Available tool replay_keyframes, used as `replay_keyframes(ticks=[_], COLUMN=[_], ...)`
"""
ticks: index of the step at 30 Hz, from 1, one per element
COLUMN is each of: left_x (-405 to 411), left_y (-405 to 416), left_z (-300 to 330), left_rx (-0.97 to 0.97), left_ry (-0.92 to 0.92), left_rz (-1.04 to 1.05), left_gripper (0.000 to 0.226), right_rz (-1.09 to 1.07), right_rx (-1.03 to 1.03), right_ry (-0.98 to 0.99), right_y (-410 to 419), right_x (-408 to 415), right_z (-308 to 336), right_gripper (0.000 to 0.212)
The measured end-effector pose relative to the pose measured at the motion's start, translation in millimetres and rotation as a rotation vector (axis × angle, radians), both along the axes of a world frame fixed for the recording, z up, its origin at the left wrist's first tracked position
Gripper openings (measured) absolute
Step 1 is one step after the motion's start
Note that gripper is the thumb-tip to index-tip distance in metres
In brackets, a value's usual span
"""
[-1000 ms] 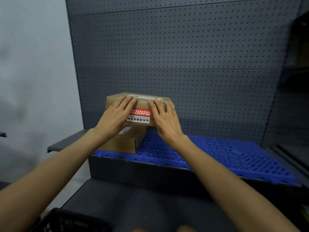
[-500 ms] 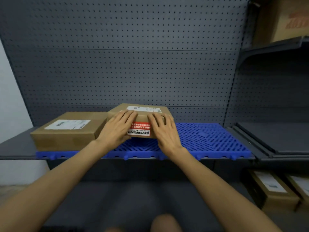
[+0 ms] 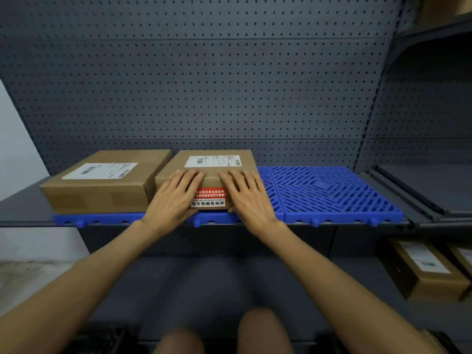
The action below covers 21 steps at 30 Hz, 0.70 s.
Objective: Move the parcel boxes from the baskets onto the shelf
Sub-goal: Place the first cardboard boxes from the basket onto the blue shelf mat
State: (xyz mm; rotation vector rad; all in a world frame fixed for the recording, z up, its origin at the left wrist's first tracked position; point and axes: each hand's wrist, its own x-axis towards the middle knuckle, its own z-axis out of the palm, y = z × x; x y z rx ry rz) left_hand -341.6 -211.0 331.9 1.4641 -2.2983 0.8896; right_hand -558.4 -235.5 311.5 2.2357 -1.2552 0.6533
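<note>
A brown parcel box (image 3: 217, 172) with a white label on top and a red sticker on its front rests on the blue grid mat (image 3: 332, 192) of the grey shelf (image 3: 23, 210). My left hand (image 3: 176, 198) and my right hand (image 3: 245, 195) lie flat against its front face, fingers spread over the top front edge, one on each side of the sticker. A second, wider brown parcel box (image 3: 102, 182) sits right beside it on the left, sides nearly touching.
A grey pegboard back wall (image 3: 229, 85) stands behind the shelf. More brown boxes (image 3: 421, 269) lie on a lower shelf at the right, and another at the top right (image 3: 441, 11). My knees (image 3: 260, 328) show at the bottom. A dark basket edge (image 3: 102, 338) sits bottom left.
The box came down onto the blue mat next to the wider box and slid back toward the pegboard. Both hands stayed on its front. The view shifted right and closer.
</note>
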Motion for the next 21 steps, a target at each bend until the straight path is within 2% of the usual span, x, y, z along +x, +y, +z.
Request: replay_keyframes(ticks=[4,12,21], left_x=[4,8,20], left_y=[0,0,-2], left_z=[-9,-7,-8], left_rx=[0.024,0.073,0.101], left_ry=[-0.023,0.029,0.041], left_rz=[0.009,-0.002,0.006], left_gripper=[0.092,0.082,0.084], right_rz=[-0.024,-0.027,-0.02], right_rx=[0.069,0.057,0.041], right_ry=[-0.01,0.011,-0.009], right_y=[-2,-10,-10], right_x=[9,14,26], right_z=[-4,-9,-10], right_gripper=[0.091,0.091,0.088])
